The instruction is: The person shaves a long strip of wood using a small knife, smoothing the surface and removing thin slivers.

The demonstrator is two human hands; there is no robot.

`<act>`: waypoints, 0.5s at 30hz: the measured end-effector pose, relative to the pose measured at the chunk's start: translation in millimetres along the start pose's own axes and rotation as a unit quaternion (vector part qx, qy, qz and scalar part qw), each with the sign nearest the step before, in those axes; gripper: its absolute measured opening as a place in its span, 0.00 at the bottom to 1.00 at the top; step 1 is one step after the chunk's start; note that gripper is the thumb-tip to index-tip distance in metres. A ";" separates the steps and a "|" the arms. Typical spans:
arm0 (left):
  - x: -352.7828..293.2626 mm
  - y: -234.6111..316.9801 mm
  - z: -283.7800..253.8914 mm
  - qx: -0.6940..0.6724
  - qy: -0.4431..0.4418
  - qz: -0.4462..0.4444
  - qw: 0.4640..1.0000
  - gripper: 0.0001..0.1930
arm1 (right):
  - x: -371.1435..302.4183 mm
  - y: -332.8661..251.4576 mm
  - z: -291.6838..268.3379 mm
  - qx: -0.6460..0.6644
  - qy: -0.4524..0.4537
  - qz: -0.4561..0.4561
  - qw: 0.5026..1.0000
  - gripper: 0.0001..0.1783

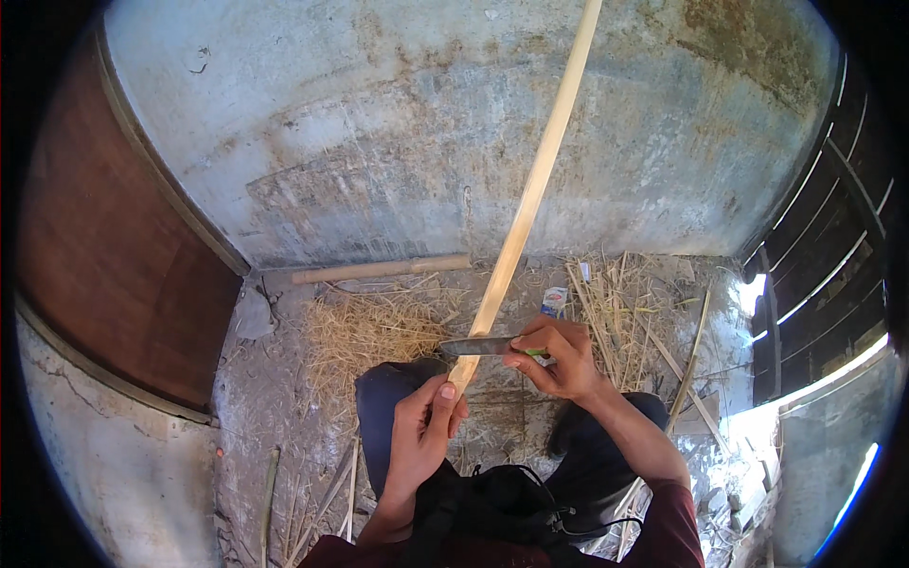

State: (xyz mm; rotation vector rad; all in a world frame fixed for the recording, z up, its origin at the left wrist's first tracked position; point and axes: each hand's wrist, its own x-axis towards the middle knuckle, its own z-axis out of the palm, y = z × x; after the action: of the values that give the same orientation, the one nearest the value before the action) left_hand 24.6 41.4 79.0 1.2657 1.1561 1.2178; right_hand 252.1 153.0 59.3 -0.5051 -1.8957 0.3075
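Note:
A long, pale strip that looks like split bamboo (535,185) runs from between my knees up toward the wall, leaning slightly right. My left hand (423,428) is closed around its near end, thumb on top. In my right hand (559,360) is a knife (478,346), gripped by a handle that shows a bit of green. Its dark blade lies across the strip, pointing left, just beyond my left hand. Most of the handle is hidden by my fingers.
A heap of thin shavings (374,333) lies beyond my left knee, with a bamboo pole (383,270) along the wall (398,142). Several sticks (606,312) and a small white-and-blue packet (555,301) are at right. A brown door panel (123,227) stands left, dark slats (824,237) right.

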 end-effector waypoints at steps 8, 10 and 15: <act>5.8 -18.4 -1.0 0.052 0.019 0.008 0.998 0.15 | -0.5 3.2 9.1 -0.069 -0.039 -0.029 0.996 0.14; 6.7 -17.1 1.0 0.062 0.026 0.006 0.998 0.15 | -1.9 3.2 10.8 -0.071 -0.038 -0.018 0.997 0.13; 7.7 -19.9 1.1 0.074 0.038 0.007 0.996 0.15 | -1.7 1.4 13.3 -0.079 -0.040 -0.005 0.996 0.12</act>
State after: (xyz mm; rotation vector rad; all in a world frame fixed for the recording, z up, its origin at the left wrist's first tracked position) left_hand 25.9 50.1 59.5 1.3497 1.3149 1.2184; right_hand 240.6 153.7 52.4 -0.5961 -2.0111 0.1728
